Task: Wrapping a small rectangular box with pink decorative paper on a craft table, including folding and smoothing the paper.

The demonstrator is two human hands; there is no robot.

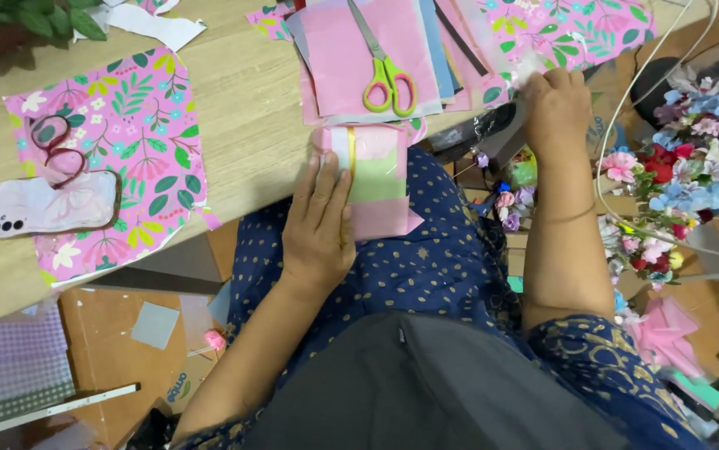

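Observation:
My left hand (pixel 319 223) lies flat on a pink and green paper-wrapped box (pixel 376 179) that rests on my lap against the table's edge. A strip of yellow ribbon runs down the box beside my fingers. My right hand (pixel 555 108) reaches to the right end of the table and grips a piece of clear crinkled plastic film (pixel 526 67) next to the pink floral paper (pixel 568 29). Scissors with green and pink handles (pixel 386 77) lie on a stack of pink and blue sheets (pixel 368 54) just above the box.
A white phone (pixel 47 204) and red-framed glasses (pixel 55 142) lie on a floral sheet (pixel 117 142) on the wooden table (pixel 243 108). Artificial flowers (pixel 693 167) pile up at the right. Paper scraps and a checked sheet (pixel 9 367) lie on the floor.

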